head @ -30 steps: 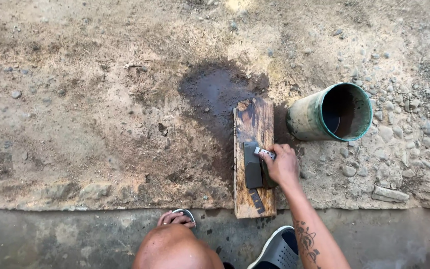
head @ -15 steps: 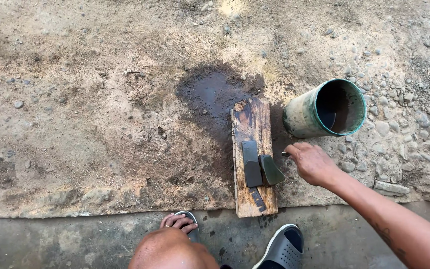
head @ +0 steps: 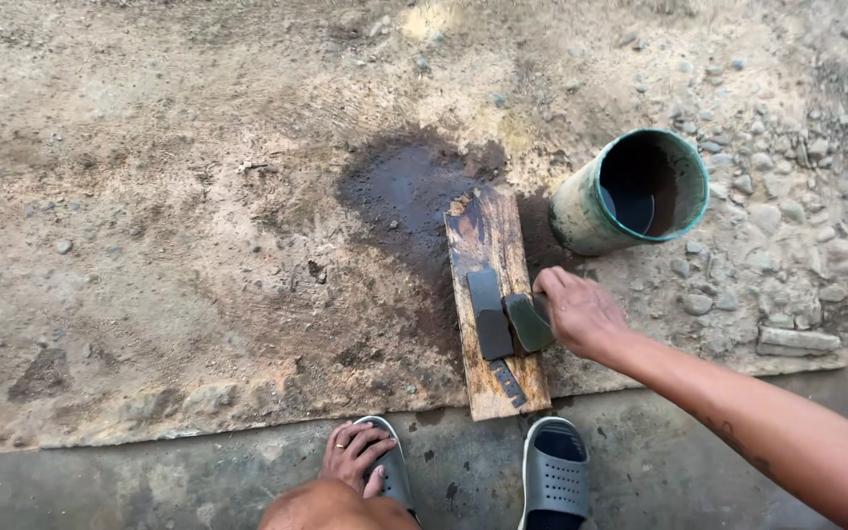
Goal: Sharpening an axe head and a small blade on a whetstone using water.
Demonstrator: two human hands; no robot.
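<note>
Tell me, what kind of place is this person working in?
Outdoors, most likely a yard or the edge of a dirt path. The ground is bare earth with pebbles and a wet patch, a concrete strip borders it, and a wooden board lies beside a tilted green bucket holding water.

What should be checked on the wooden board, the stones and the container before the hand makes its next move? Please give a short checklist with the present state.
1. Wooden board lies flat on the ground: ok.
2. Dark flat stone rests on the board: ok.
3. Right hand touches the greenish stone: ok; firm grip: cannot tell.
4. Green container holds dark liquid: ok, but it stands tilted: not ok.
5. Left hand is away from the board, on a grey sandal: ok.
6. Wet patch beside the board; slippery: cannot tell.
</note>
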